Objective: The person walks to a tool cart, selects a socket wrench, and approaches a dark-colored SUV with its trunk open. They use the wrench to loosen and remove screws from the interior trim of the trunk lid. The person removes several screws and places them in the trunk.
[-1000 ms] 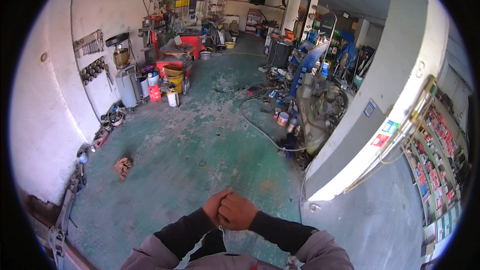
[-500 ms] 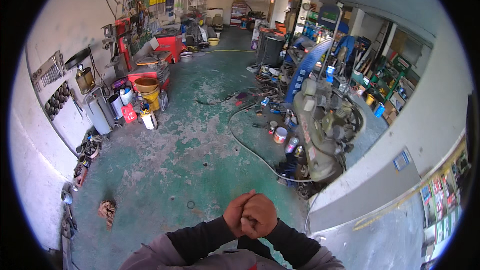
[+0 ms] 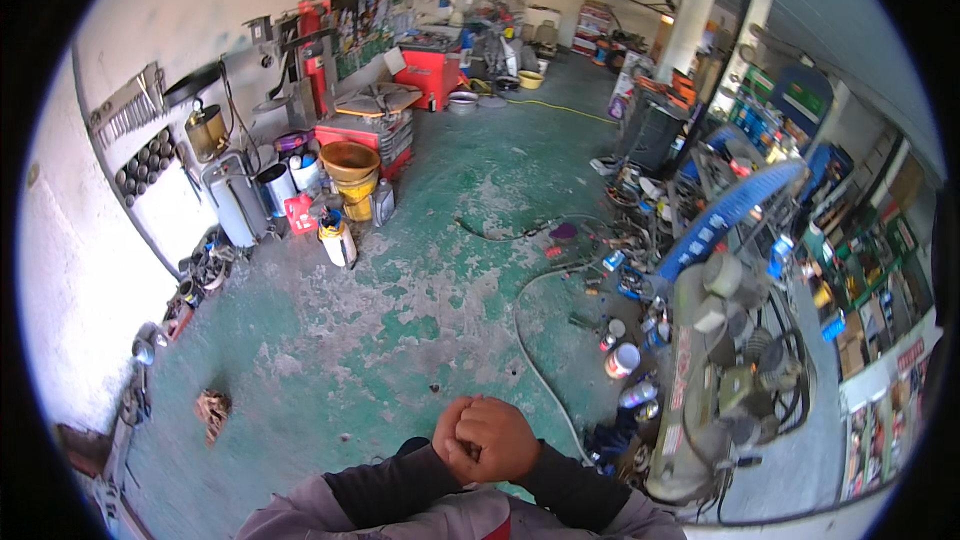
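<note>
My left hand (image 3: 449, 437) and right hand (image 3: 506, 437) clasped tight together, bottom centre; white-lettered blue panel (image 3: 735, 208), right of frame.

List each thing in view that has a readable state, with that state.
Hands: clasped together
Brown scrap: crumpled, on the floor
Hose: uncoiled, lying curved
Bowl: resting on the yellow bucket
Wrenches: hanging in a row
Floor: green paint worn in patches
Compressor: running or off, cannot tell
</note>
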{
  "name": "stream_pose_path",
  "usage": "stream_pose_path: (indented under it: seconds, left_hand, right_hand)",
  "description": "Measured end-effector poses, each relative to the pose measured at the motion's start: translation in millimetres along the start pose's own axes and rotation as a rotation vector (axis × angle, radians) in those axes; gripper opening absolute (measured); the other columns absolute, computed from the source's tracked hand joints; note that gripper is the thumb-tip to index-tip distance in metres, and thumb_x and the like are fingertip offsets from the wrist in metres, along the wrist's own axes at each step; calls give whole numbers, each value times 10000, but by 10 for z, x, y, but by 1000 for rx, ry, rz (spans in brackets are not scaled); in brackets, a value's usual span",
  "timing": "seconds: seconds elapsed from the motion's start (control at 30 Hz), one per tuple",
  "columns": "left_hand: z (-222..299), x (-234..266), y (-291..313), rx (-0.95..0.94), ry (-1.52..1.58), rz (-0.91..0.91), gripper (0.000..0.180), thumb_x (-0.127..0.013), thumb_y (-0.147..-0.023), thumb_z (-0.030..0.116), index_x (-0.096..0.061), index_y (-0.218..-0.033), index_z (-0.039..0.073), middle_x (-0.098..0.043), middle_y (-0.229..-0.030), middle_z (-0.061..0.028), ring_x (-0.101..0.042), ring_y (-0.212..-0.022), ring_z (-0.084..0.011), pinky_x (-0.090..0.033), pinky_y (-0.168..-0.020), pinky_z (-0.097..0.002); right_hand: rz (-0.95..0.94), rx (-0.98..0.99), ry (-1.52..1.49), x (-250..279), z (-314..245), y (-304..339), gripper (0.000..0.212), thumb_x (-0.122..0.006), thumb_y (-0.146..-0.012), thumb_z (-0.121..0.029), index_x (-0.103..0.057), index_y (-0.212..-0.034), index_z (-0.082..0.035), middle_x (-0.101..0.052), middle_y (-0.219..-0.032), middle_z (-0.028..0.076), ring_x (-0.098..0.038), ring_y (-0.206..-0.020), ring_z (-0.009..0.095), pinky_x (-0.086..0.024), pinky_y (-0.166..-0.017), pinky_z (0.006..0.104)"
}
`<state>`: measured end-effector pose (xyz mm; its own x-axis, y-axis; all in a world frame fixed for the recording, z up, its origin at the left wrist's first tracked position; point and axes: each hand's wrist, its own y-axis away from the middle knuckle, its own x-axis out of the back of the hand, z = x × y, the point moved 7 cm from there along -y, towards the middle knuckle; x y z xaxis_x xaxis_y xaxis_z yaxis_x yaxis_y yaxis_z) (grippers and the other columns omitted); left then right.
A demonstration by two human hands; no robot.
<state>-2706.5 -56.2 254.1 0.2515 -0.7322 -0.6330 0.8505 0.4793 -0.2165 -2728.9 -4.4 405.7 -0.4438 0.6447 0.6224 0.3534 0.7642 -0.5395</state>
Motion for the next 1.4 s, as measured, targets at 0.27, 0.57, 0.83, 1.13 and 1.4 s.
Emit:
stream_pose_path:
  seconds: [0.27,0.57,0.83,1.13,1.4]
  left_hand:
    - [-1142,-18,-2647,717,606,114,434,-508,-1011,484,-634,-1031,70,-664,-918,-94,-611,-751,-182,-527,-663,-323]
    - [-1953,-47,-5544,1033,489,172,463,-508,-1000,484,-624,-862,57,-624,-795,-97,-619,-775,-239,-506,-794,-368]
    - [-3122,414,-8209,875,394,109,553,-404,-999,482,-643,-1035,-15,-670,-1009,-184,-645,-965,-354,-505,-945,-474]
    - [-3976,-193,-11150,280,-380,-344,154,-497,-950,293,-550,-971,149,-568,-966,-73,-589,-983,-220,-469,-891,-392]
    - [-5571,-922,-13221,627,-169,-429,317,-405,-1019,371,-551,-1042,91,-609,-1029,-121,-619,-966,-261,-502,-882,-409]
  right_hand:
    - [284,-445,-762,136,2684,-1192,301,-621,-981,-183,-529,-735,-37,-533,-671,66,-535,-633,161,-423,-595,311]
    - [438,-677,-774,752,5335,-2739,207,-555,-1017,-187,-590,-880,-37,-577,-699,73,-540,-587,167,-417,-547,291]
    - [270,-420,-401,1062,7811,-4190,175,-605,-961,-209,-636,-950,-37,-648,-859,125,-659,-842,293,-489,-759,387]
    - [236,-375,-471,2536,10118,-5764,222,-605,-939,-247,-586,-923,-26,-619,-857,173,-624,-824,338,-469,-770,435]
    - [475,-511,-315,3540,12287,-6125,244,-604,-955,-259,-576,-975,-17,-604,-887,176,-613,-840,341,-462,-790,431]
